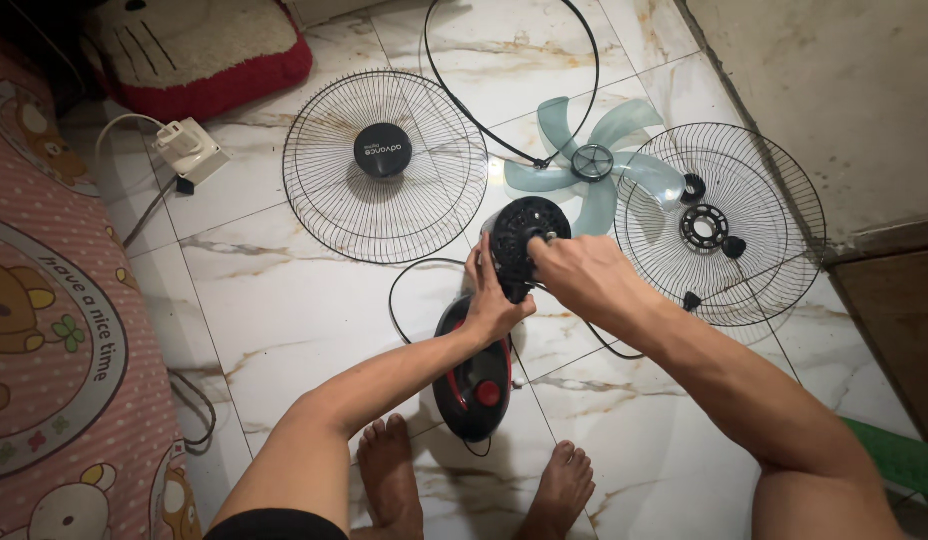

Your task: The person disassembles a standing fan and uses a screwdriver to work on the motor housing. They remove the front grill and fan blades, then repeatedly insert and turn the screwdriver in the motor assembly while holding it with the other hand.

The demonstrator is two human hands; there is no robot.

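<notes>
1. Left hand [491, 300] wraps the side of the black motor housing [524, 240], fingers curled shut around it, likely to steady the head; it sits mid-scene on the tile floor [284, 310]
2. Right hand [574, 272] comes in from the right, fingertips pinched at the short shaft [550, 237] on the housing's face; whether it holds a small part there or only the shaft itself cannot be told
3. Housing is tipped so its vented round face looks up toward the camera, which seems to give the fingers access to the shaft; its lower body, black with red trim and a red knob [487, 393], lies near, between the two bare feet [389, 470]
4. Just beyond the hands lie the pale blue fan blade [624, 165] and, to the far left, the front wire guard [384, 165] with a dark centre cap, flat on the tiles
5. Rear wire guard [724, 225] lies right of the blade, partly overlapping it; small black fastening pieces rest on it
6. Black power cord [454, 90] loops away far; a thinner loop runs under the forearms
7. White plug adapter [192, 148] sits far left by a pink patterned mattress [54, 330], cut off by the edge
8. Hidden: contact point under the right fingers, and the housing's back side
</notes>
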